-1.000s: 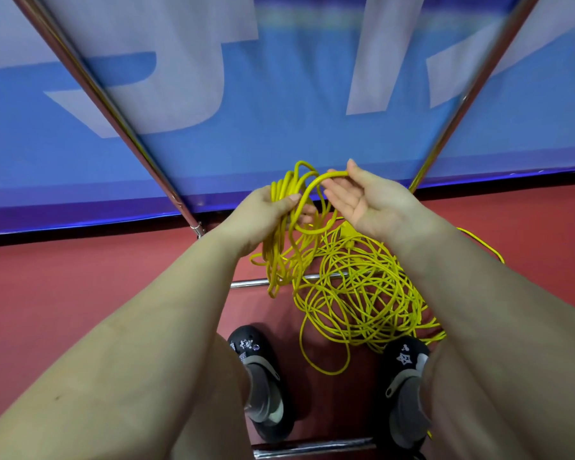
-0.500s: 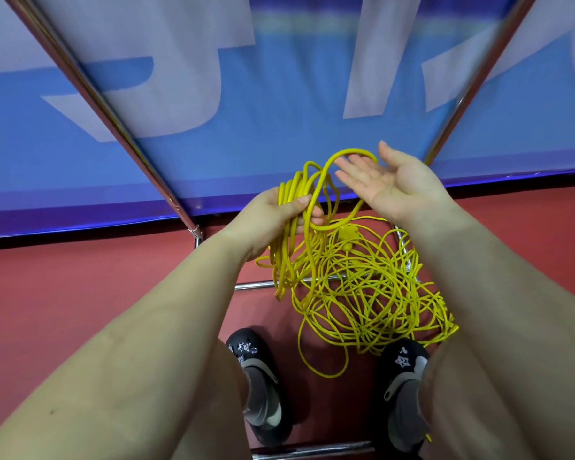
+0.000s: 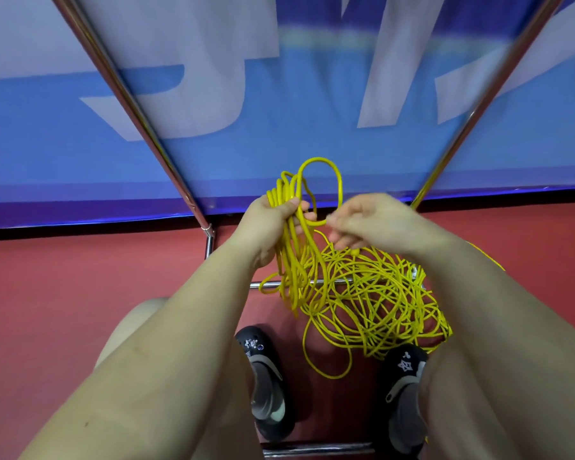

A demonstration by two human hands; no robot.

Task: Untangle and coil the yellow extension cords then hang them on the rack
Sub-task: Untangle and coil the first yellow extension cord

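Note:
My left hand (image 3: pixel 269 224) grips a bundle of coiled yellow cord loops (image 3: pixel 291 263) that hang down from the fist, and a fresh loop (image 3: pixel 322 162) arches above it. My right hand (image 3: pixel 365 224) is turned palm down just to the right, fingers curled and pinching the cord where that loop comes down. Below both hands a loose tangle of yellow extension cord (image 3: pixel 379 303) lies on the red floor. The rack's two shiny metal poles, left pole (image 3: pixel 127 97) and right pole (image 3: pixel 492 94), slant upward on either side.
A low metal crossbar (image 3: pixel 266 285) of the rack runs under the cord pile, and another bar (image 3: pixel 316 448) lies by my feet. My black shoes, left shoe (image 3: pixel 266 380) and right shoe (image 3: pixel 405 393), stand on the red floor (image 3: pixel 80 293). A blue-and-white banner (image 3: pixel 279 111) fills the background.
My right hand turned from palm-up and open to palm-down and dropped toward my left hand, pinching the cord. A new loop now stands above the left fist.

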